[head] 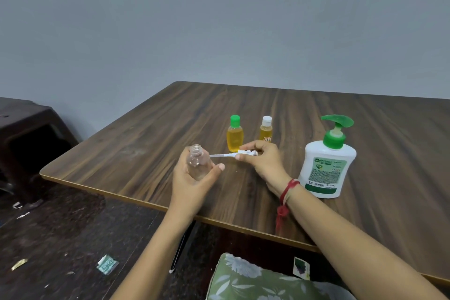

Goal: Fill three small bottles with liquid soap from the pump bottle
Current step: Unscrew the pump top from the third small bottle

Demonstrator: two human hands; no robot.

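Observation:
My left hand (192, 178) grips a small clear bottle (197, 161) with its mouth uncovered, held above the wooden table (146, 143). Little or nothing shows inside it. My right hand (264, 161) pinches a white spray cap (246, 153) whose thin dip tube points left toward the bottle's neck. Behind my hands stand two small bottles of yellow liquid, one with a green cap (235, 133) and one with a white cap (266, 128). The white pump bottle with a green pump (327, 161) stands to the right of my right hand.
The table's near edge runs diagonally below my hands. A dark stool (31, 134) stands at the left on the dark floor, which holds scraps of litter. A green floral cushion (248, 280) lies under the table edge near me. A grey wall is behind.

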